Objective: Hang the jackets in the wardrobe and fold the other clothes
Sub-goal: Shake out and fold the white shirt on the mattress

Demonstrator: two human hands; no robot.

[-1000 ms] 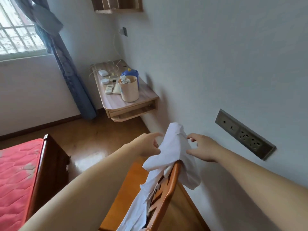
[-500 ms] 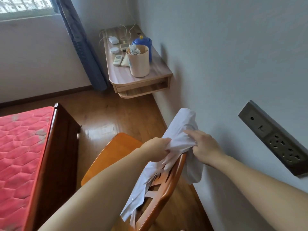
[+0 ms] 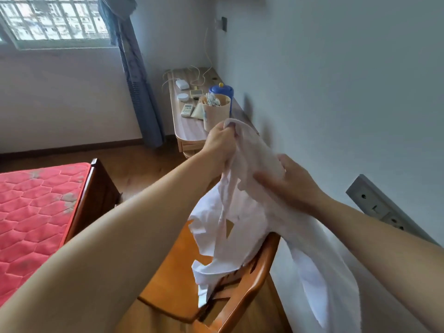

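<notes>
Fingers of our left hand [image 3: 219, 145] are curled tight around a bunch of the white garment [image 3: 242, 212] at its highest point, and we hold this bunch up above the chair [image 3: 262, 267]. Fingers of our right hand [image 3: 288, 183] wrap around the cloth a little lower, thumb on the near side, so both hands grip it firmly. Half a second ago the two hands were close together, down at the top rail of the chair, and the garment was still draped over it. Now the upper part is raised and the hands are apart, the left higher than the right. The lower part still hangs over the rail, one side falling toward the seat and the other toward the wall [image 3: 336, 80]. We judge the lifting is begun but not finished. Whether it is a jacket or a shirt we cannot tell yet, so hanging or folding is still undecided.
</notes>
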